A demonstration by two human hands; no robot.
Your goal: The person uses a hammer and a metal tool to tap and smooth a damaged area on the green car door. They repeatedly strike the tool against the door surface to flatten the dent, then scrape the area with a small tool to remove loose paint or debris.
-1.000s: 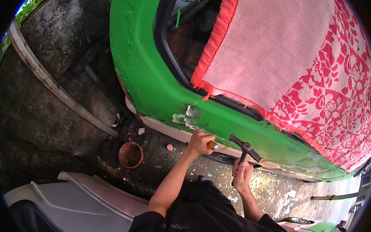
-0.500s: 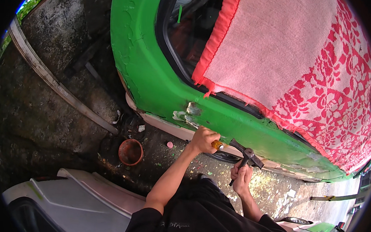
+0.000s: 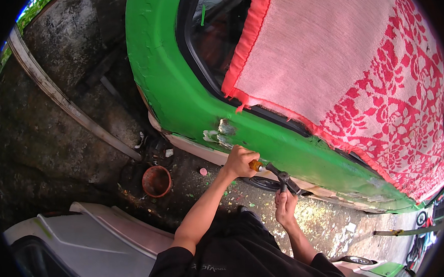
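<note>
My left hand is closed around a tool with an amber handle, a chisel or screwdriver. Its metal-capped end points right, and its blade is hidden by my hand and the car. My right hand grips a hammer by its dark handle. The hammer's head is close to the capped end; whether they touch I cannot tell. Both hands work low along the side of a green car. Just beyond my left hand, a patch of bare metal and whitish filler shows through the paint.
A pink and red flowered towel hangs over the car's window. On the littered ground stands a reddish-brown bowl, near a small pink round object. A grey car panel lies close at my left. A long curved strip leans farther left.
The hammer's head has swung left and slightly up, closer to the capped end of the amber handle. My left hand keeps its hold. The whole view has shifted a little.
</note>
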